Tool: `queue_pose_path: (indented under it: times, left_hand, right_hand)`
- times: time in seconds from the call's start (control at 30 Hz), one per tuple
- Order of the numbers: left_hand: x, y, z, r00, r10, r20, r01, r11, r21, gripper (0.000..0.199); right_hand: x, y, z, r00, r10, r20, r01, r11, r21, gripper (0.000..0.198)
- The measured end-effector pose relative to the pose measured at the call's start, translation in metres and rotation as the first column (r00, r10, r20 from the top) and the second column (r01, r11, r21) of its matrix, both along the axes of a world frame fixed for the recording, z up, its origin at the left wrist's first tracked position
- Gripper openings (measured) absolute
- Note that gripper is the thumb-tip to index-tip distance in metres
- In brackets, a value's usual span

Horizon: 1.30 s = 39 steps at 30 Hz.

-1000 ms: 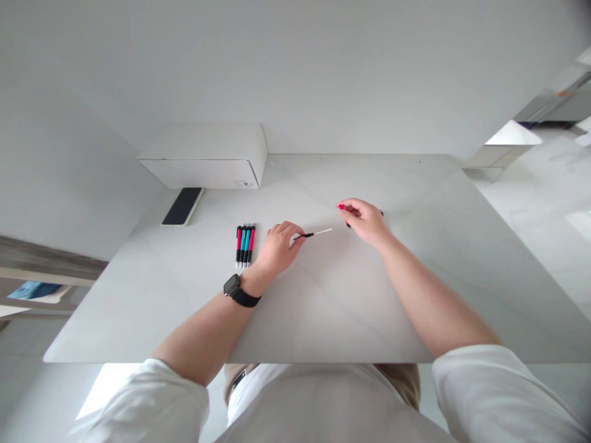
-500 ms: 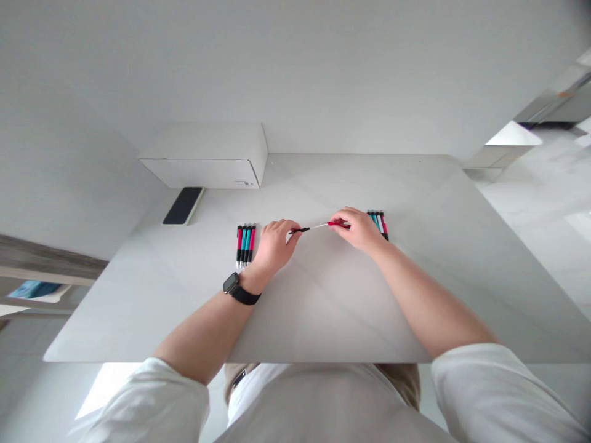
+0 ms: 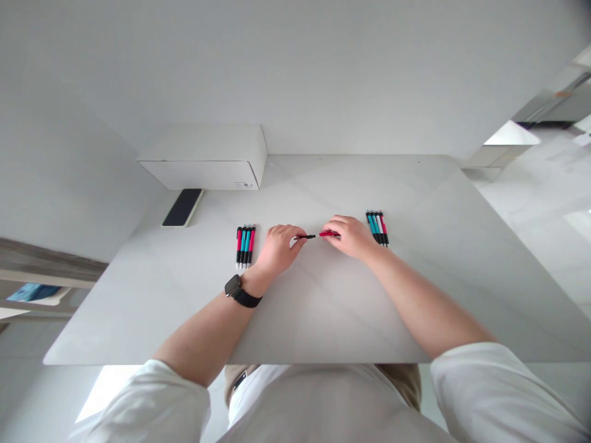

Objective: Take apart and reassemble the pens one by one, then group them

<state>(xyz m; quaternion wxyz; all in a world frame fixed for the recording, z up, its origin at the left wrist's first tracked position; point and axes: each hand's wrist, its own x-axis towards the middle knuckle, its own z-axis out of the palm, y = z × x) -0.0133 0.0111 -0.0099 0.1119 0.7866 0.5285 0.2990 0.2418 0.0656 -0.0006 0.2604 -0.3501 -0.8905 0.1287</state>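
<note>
Between thumb and fingers, my left hand [image 3: 279,247] pinches the black grip section [image 3: 308,237] of a pen. My right hand [image 3: 349,235] is closed on the pen's red barrel [image 3: 328,233], level with it. Only a short pale stretch of the refill shows between the two parts, which are lined up end to end. Left of my left hand lies a row of pens [image 3: 245,247] with red and teal barrels. Another row of pens [image 3: 377,228], teal, white and red, lies just beyond my right hand.
A white box [image 3: 198,173] stands against the wall at the back left of the pale table [image 3: 323,320]. In front of it lies a phone [image 3: 183,207], dark screen up. A black watch [image 3: 233,286] sits on my left wrist.
My hands have come closer together, the right one moving left and slightly toward me. The gap between the red barrel and black grip has shrunk, covering most of the refill.
</note>
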Motion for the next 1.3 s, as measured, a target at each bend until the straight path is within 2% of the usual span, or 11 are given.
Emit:
queue_pose_path:
  times: [0.7, 1.3]
  left_hand:
    - [0.0018, 0.001, 0.0003, 1.0, -0.021, 0.017, 0.022, 0.999, -0.042, 0.021]
    - [0.0023, -0.0001, 0.0005, 0.999, -0.042, 0.032, 0.044, 0.998, -0.041, 0.019]
  right_hand:
    - [-0.007, -0.0063, -0.0037, 0.993, -0.001, 0.119, -0.018, 0.986, 0.165, 0.006]
    - [-0.0082, -0.0073, -0.0029, 0.997, 0.031, 0.075, -0.036, 0.997, 0.063, 0.006]
